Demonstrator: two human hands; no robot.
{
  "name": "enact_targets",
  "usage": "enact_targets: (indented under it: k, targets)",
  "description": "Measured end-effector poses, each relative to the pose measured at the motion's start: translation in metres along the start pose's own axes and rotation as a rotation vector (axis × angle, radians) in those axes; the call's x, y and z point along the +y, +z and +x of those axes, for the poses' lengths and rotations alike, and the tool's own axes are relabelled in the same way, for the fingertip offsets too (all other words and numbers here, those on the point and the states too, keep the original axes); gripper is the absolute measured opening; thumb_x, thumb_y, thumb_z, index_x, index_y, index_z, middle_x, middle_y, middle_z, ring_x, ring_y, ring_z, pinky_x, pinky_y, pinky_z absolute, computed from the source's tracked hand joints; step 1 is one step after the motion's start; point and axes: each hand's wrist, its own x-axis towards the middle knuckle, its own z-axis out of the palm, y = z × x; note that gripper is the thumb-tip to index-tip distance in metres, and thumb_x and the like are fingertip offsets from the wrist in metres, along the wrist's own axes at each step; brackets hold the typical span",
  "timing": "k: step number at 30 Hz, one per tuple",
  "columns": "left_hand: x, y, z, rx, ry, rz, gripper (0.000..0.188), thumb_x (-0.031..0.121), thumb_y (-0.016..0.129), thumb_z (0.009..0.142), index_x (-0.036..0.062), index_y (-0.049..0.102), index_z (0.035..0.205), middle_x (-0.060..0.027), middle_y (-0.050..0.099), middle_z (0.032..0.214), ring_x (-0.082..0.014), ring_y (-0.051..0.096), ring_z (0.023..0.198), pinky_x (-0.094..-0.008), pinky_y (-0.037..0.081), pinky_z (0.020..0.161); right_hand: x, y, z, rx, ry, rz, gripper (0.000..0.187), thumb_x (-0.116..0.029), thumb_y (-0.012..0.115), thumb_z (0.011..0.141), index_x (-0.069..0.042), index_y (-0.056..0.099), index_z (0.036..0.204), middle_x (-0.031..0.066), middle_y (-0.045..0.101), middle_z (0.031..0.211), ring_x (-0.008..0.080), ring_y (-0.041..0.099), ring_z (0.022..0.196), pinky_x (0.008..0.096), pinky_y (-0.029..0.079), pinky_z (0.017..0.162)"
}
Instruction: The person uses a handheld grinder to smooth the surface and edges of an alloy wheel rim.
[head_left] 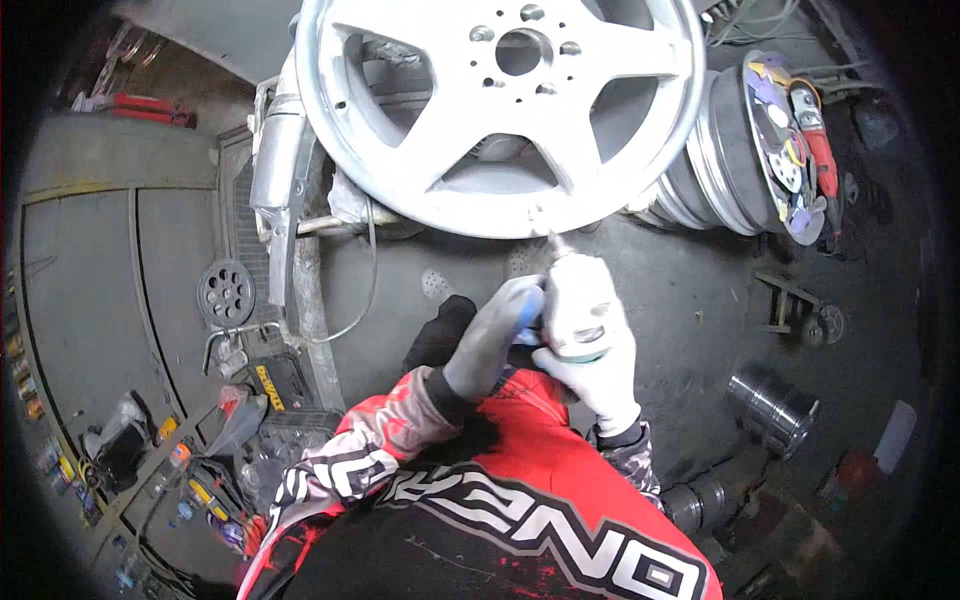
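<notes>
A silver-white alloy wheel [515, 110] with wide spokes is held up in front of me. My right hand [605, 390], in a white glove, is closed round a pale, drill-like power tool [578, 305]. The tool's thin metal tip points at the wheel's near rim edge; whether it touches cannot be told. My left hand [490, 335], in a grey glove, is curled against the tool's left side. Something blue shows by its fingers, and its fingertips are partly hidden.
More wheel rims [715, 160] are stacked at the right, with sanding discs [785, 150] and a red angle grinder [818, 145] on them. A metal cylinder [280, 160] and a hanging cable [372, 270] are left of the wheel. A shiny drum [772, 408] lies at lower right.
</notes>
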Motion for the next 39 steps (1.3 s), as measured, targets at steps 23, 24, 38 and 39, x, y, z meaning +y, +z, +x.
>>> enact_targets:
  k: [23,24,38,39]
  targets:
    - [-0.031,0.064,0.019,-0.281,0.006,1.083,0.06,0.045,0.078,0.085,0.0028,0.058,0.123,-0.0216,0.072,0.1,-0.0363,0.073,0.097,-0.0426,0.057,0.086,0.026,-0.059,-0.002,0.292,-0.06,0.868,0.059,-0.007,0.064,0.097,-0.005,0.037,0.149,0.0203,0.063,0.12,0.03,0.068,0.1,0.0461,0.06,0.088]
    - [-0.026,0.06,0.018,-0.381,-0.12,0.957,0.055,0.042,0.075,0.09,0.0029,0.058,0.125,-0.0216,0.072,0.1,-0.0352,0.073,0.098,-0.0416,0.057,0.087,0.028,-0.058,-0.004,0.299,-0.059,0.87,0.059,-0.007,0.064,0.097,-0.005,0.037,0.149,0.0203,0.063,0.12,0.03,0.068,0.1,0.0461,0.06,0.088]
    - [0.002,0.002,0.083,-0.541,-0.252,0.32,0.04,0.027,0.048,0.111,-0.0016,0.054,0.138,-0.0083,0.064,0.124,-0.0123,0.058,0.116,-0.0306,0.047,0.102,0.035,0.062,-0.015,0.639,0.072,0.528,0.072,-0.004,0.074,0.086,-0.004,0.042,0.15,0.0077,0.052,0.136,0.0191,0.051,0.127,0.0373,0.041,0.111]
    - [0.006,-0.005,0.083,-0.576,-0.254,0.336,0.04,0.026,0.048,0.111,-0.0018,0.054,0.138,-0.0082,0.064,0.124,-0.0122,0.059,0.115,-0.0303,0.047,0.102,0.032,0.072,-0.015,0.648,0.078,0.519,0.072,-0.004,0.074,0.086,-0.004,0.042,0.15,0.0077,0.052,0.136,0.0191,0.051,0.127,0.0373,0.041,0.111]
